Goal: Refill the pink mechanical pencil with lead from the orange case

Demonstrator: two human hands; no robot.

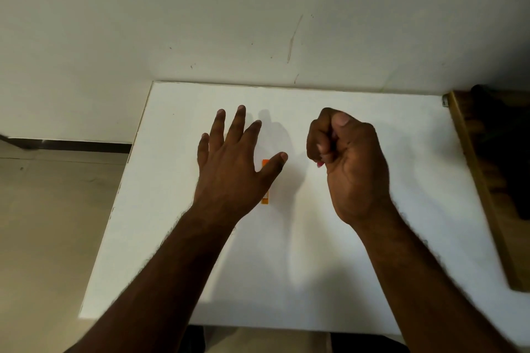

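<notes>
poking out under the curled fingers of the right hand (348,163) is a pink tip, likely the pink mechanical pencil (320,164), rest hidden in the fist clamped round it. orange case (266,200) lies flat on the white table (372,266), partly covered by the left hand (229,163), fingers spread straight above it; can't tell if touching. wooden board (470,175) at table's right edge.

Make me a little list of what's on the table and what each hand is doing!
table: white table top
orange case: lies flat on the table, partly hidden under the left hand
left hand: open, fingers spread above the case
right hand: curled in a fist
pink mechanical pencil: only a pink tip shows from the right fist
lead: none visible
</notes>
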